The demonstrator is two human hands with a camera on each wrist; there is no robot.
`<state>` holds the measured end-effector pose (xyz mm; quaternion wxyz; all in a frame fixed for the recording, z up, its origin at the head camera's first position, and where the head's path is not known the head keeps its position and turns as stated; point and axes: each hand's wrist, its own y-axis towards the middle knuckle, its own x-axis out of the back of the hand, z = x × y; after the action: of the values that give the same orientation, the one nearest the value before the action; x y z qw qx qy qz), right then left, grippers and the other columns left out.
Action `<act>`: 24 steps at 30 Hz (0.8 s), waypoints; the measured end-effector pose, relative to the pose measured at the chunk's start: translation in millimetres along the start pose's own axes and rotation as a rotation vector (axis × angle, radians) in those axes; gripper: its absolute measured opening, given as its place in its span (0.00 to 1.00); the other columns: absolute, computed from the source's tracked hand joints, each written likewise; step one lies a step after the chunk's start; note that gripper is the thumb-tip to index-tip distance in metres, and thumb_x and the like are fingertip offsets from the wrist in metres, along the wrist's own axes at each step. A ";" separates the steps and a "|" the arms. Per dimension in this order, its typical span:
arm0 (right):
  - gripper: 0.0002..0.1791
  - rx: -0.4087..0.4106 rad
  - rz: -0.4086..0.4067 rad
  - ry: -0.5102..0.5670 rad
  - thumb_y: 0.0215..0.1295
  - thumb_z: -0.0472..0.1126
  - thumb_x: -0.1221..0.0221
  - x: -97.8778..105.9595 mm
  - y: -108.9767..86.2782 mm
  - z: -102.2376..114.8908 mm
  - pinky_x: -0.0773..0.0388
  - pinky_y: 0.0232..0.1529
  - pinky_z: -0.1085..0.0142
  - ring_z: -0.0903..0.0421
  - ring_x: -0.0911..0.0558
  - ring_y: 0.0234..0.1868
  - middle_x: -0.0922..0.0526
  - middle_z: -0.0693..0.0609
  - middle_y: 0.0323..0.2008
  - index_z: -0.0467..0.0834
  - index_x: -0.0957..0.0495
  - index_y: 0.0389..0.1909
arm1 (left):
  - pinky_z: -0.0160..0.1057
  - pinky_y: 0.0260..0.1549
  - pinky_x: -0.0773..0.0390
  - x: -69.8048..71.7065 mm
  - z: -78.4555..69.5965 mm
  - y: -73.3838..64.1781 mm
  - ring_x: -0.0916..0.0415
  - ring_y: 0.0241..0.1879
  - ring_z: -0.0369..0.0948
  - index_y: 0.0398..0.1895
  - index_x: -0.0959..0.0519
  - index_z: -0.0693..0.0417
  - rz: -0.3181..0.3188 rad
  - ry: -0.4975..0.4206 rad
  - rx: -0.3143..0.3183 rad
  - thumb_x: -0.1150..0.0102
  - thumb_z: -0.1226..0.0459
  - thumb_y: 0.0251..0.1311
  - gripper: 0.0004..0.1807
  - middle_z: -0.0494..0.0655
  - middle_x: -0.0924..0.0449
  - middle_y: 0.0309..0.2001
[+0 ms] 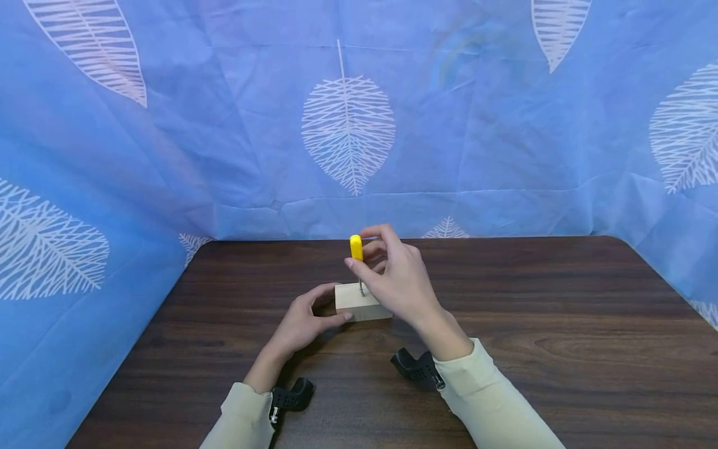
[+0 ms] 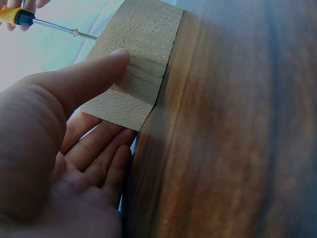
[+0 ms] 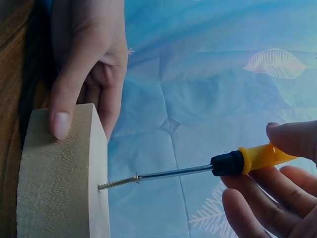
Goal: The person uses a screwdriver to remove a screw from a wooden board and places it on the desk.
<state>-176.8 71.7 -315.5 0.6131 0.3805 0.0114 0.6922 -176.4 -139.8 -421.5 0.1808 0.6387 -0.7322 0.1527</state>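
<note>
A pale wooden block (image 1: 363,307) lies on the dark table. My left hand (image 1: 303,321) grips its left end, the thumb on the near face and the fingers behind. A screw (image 3: 118,184) stands upright in the block's top face, most of its thread still showing. The tip of a screwdriver (image 3: 173,171) meets the screw head, its shaft in line with the screw. My right hand (image 1: 401,277) holds the yellow handle (image 1: 356,247) between thumb and fingers, above the block. In the left wrist view the screw (image 2: 85,34) and shaft also show beyond the block (image 2: 143,54).
The dark wooden table (image 1: 533,349) spreads around the hands. A blue cloth (image 1: 252,125) with white leaf prints hangs behind its far edge and at both sides. Black wrist mounts (image 1: 294,396) sit under both sleeves, close to the tabletop.
</note>
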 end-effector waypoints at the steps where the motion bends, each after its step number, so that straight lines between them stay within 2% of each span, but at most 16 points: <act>1: 0.26 -0.001 0.000 0.003 0.70 0.42 0.28 -0.2 -0.1 -0.2 0.11 0.41 0.63 0.56 0.11 0.42 0.08 0.50 0.44 0.44 0.25 0.65 | 0.65 0.74 0.30 0.0 0.1 -0.1 0.24 0.72 0.51 0.72 0.21 0.40 0.001 0.000 0.001 0.22 0.54 0.63 0.33 0.43 0.17 0.68; 5: 0.29 0.011 -0.007 0.004 0.71 0.42 0.28 -0.5 -0.3 -0.7 0.11 0.41 0.64 0.56 0.11 0.41 0.08 0.50 0.44 0.43 0.27 0.68 | 0.65 0.74 0.31 0.7 -1.0 -0.8 0.24 0.72 0.51 0.72 0.21 0.40 0.007 -0.003 -0.002 0.22 0.54 0.64 0.33 0.44 0.17 0.68; 12: 0.19 0.069 -0.026 -0.039 0.70 0.41 0.27 0.3 0.1 -0.3 0.12 0.39 0.65 0.56 0.12 0.40 0.10 0.49 0.42 0.44 0.22 0.56 | 0.64 0.75 0.31 1.6 -3.1 0.1 0.24 0.72 0.50 0.72 0.21 0.40 0.003 -0.001 -0.010 0.21 0.55 0.63 0.33 0.44 0.17 0.68; 17: 0.20 0.068 -0.028 -0.045 0.70 0.41 0.28 0.1 0.4 -0.4 0.11 0.39 0.65 0.55 0.11 0.42 0.09 0.48 0.44 0.44 0.23 0.58 | 0.63 0.75 0.30 1.4 -2.5 -0.2 0.24 0.72 0.50 0.72 0.21 0.40 0.005 -0.004 -0.007 0.21 0.55 0.63 0.33 0.44 0.16 0.67; 24: 0.18 0.050 -0.022 -0.036 0.70 0.41 0.28 -0.6 -0.2 -1.6 0.11 0.40 0.65 0.55 0.11 0.42 0.10 0.49 0.43 0.44 0.23 0.54 | 0.64 0.75 0.31 0.9 -2.2 -1.6 0.24 0.72 0.50 0.72 0.21 0.39 0.008 -0.013 -0.003 0.21 0.55 0.63 0.33 0.44 0.17 0.67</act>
<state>-177.6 72.0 -317.0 0.6112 0.4080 0.0218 0.6779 -174.7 -139.8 -419.2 0.1764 0.6366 -0.7359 0.1482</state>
